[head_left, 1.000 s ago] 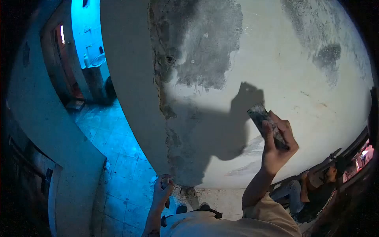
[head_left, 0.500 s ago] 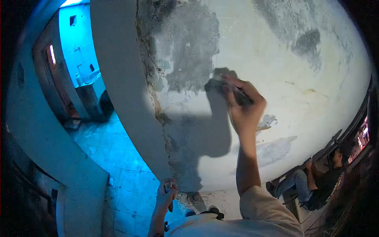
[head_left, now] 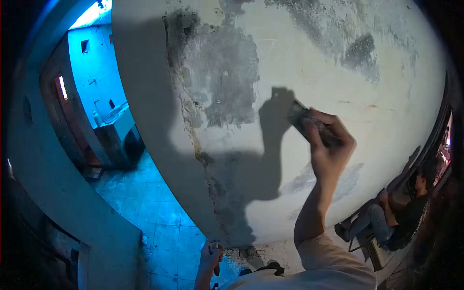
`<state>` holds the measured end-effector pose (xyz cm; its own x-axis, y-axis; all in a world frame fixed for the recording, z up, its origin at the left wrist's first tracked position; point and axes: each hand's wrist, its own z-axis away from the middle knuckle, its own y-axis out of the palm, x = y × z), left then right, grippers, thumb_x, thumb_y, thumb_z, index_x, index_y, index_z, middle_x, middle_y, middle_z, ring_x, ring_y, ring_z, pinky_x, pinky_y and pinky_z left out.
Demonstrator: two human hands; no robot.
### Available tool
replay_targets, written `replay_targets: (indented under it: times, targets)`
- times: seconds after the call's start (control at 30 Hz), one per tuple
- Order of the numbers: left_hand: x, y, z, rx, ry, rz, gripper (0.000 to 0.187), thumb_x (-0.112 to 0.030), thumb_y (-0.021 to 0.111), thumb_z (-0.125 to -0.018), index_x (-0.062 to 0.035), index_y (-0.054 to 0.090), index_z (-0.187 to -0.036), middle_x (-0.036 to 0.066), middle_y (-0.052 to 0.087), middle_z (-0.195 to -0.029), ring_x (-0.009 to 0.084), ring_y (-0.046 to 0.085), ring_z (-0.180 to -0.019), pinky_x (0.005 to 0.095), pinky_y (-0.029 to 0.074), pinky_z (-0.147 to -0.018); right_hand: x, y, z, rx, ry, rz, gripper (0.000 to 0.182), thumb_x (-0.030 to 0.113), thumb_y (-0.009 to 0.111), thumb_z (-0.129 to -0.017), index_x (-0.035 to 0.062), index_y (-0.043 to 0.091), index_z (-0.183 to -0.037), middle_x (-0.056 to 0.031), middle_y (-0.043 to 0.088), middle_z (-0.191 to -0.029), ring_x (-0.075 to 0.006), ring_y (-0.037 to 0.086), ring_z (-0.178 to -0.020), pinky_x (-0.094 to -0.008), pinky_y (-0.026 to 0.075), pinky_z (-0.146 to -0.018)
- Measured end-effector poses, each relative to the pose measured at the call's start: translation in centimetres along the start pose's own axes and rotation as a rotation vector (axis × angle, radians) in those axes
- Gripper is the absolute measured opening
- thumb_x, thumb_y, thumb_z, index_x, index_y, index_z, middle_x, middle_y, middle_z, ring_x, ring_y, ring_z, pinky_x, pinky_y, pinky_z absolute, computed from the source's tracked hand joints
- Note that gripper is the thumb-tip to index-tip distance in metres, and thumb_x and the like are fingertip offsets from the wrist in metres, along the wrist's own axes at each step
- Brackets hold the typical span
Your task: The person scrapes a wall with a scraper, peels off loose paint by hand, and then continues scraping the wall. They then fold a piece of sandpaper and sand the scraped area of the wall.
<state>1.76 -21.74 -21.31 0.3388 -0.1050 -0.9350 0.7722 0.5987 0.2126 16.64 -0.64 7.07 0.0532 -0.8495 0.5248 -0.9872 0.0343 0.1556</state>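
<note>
My right hand (head_left: 332, 142) is raised in front of the wall (head_left: 309, 58), its fingers closed round a flat-bladed scraper (head_left: 298, 116). The blade points up and to the left, close over pale plaster, with the hand's shadow beside it. Grey bare patches (head_left: 227, 77) and a rough crack (head_left: 193, 130) run down the wall to the left. Low by the wall's foot, my left hand (head_left: 210, 256) is closed on a small tool with a dark handle (head_left: 217, 269); I cannot tell its kind.
On the right, a person (head_left: 386, 217) sits low near the wall's far end. Through an opening on the left, blue light falls on a tiled floor (head_left: 159, 203) and a washbasin (head_left: 115, 113). Broken rubble (head_left: 270, 251) lies along the wall's foot.
My right hand has moved right and down with the scraper, away from the grey patch's lower edge. The view has shifted a little; my left hand keeps its grip.
</note>
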Motion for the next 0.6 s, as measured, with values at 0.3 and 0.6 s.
replay_targets:
  times: [0.3,0.6]
  targets:
    - [-0.2,2.5,-0.3,0.127,0.017,-0.075,0.042,0.002,0.053,-0.072,0.0015,0.046,-0.113,0.009,0.055,-0.080,0.0121,0.047,-0.055,0.0260,0.041,-0.049,-4.0,2.5,4.3,0.384,0.081,0.023,0.014,-0.007,0.062,-0.073,0.0002,0.065,-0.084,-0.0083,0.068,-0.083,-0.0108,0.063,-0.074,-0.0243,0.050,-0.066]
    - [4.8,8.3,-5.0,0.382,-0.146,-0.303,0.040,0.002,0.063,-0.076,-0.0045,0.051,-0.114,0.006,0.058,-0.078,0.0099,0.052,-0.057,0.0255,0.042,-0.047,-12.9,-12.1,19.8,0.764,0.652,0.196,0.014,0.010,0.071,-0.074,0.0073,0.069,-0.087,-0.0056,0.067,-0.078,-0.0129,0.064,-0.074,-0.0284,0.051,-0.066]
